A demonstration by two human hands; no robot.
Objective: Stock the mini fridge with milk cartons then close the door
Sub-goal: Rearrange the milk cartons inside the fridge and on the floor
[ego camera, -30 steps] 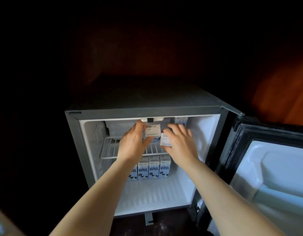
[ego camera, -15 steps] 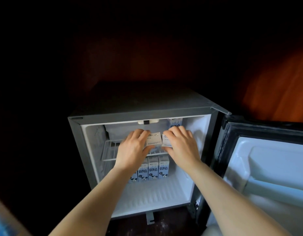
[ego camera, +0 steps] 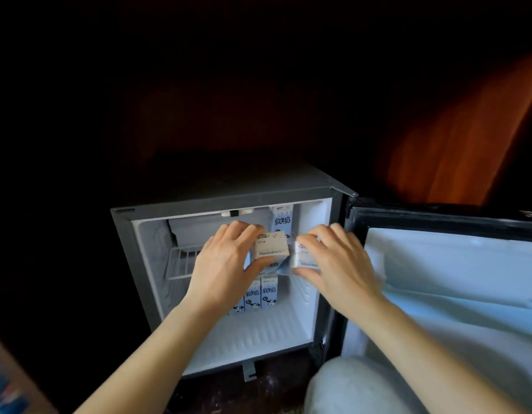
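Both of my hands are inside the small grey mini fridge (ego camera: 229, 189) with its white lining. My left hand (ego camera: 226, 264) is curled round a small white-and-blue milk carton (ego camera: 272, 245), thumb under it and fingers over its top. My right hand (ego camera: 339, 264) pinches a second white-and-blue carton (ego camera: 305, 258) just beside the first. Both cartons are at the height of the white wire shelf (ego camera: 181, 261), but I cannot tell whether either is resting on it yet. My main worry is the crowding. The two held cartons are nearly touching, so setting one down could nudge the other askew. Pushing further in could topple the tall upright carton (ego camera: 281, 221) standing behind them. A narrow base on wire bars may also rock. If a carton slips off the front edge, I judge it would fall onto the row of upright cartons (ego camera: 260, 294) on the fridge floor below. The black-framed door with the white inner panel (ego camera: 438, 279) stands wide open at my right, and any carton left proud of the shelf could keep it from closing.
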